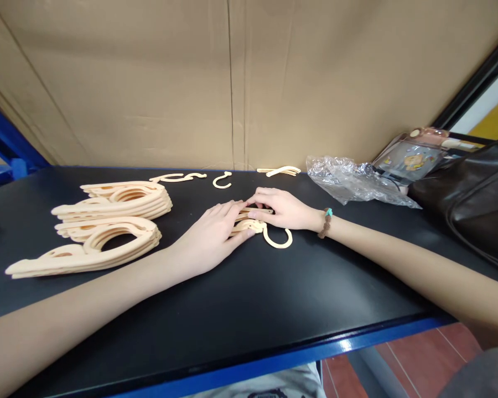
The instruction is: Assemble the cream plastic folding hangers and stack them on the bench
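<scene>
A: Where is the cream folding hanger [253,225]?

B: Near the middle of the black tabletop [274,298], between the person's 2 hands. Whether it rests on the surface or hangs just above it cannot be told. Its hook [279,246] curves out below the right hand [288,210].

A: And the grip?

B: Both hands grasp the hanger. The left hand [209,235] covers its left part, thumb along the near side; the right pinches a slim bar of it, thumb on top. The fingertips meet at the far side, hiding much of the hanger.

A: What lies around them?

B: To the left, 2 stacks of cream hanger arms: a rear stack [108,210] and a near stack [83,261]. Behind the hands, 1 loose hook [216,182]. Farther right, a crumpled clear plastic bag [351,181] and a dark leather bag [468,182].
</scene>
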The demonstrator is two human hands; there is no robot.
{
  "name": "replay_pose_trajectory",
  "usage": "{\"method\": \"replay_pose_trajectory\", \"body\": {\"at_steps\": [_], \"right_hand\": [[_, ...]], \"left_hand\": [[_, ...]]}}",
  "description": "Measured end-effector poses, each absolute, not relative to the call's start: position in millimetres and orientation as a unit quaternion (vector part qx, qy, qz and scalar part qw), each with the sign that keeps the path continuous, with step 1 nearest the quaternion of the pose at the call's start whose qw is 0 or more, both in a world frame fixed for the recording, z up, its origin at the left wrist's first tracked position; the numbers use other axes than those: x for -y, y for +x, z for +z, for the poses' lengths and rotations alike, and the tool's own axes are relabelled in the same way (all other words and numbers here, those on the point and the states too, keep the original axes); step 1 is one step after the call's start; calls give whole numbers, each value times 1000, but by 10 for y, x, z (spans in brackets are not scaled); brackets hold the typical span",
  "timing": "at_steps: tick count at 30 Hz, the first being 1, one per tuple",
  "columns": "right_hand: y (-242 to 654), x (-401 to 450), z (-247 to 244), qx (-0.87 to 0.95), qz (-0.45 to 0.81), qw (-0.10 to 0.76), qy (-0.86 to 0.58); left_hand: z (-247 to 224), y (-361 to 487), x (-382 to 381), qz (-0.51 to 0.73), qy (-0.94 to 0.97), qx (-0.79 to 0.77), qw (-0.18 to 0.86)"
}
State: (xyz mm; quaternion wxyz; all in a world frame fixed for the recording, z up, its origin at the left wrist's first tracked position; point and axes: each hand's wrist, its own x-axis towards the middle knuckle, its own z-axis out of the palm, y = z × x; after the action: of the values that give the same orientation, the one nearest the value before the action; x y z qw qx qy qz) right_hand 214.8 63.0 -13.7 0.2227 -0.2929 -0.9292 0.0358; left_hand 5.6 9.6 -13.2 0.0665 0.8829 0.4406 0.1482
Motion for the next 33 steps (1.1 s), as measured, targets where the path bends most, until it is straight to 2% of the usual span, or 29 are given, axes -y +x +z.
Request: {"method": "replay_pose_trajectory", "body": {"at_steps": [10,17,23,33], "right_hand": [[2156,-624,-142,914,18,222,-338],[2160,-654,-170,907,-1,231,-352],[2157,-632,-158,913,-20,224,-340],[2156,-635,-157,911,-12,230,-342]], "left_hand": [[-146,26,-111,144,867,-475,45],[-144,65,-54,170,888,-426,-36],[-120,58,-72,152,919,-363,-17],[-128,57,-60,151,918,-362,-53]]}}
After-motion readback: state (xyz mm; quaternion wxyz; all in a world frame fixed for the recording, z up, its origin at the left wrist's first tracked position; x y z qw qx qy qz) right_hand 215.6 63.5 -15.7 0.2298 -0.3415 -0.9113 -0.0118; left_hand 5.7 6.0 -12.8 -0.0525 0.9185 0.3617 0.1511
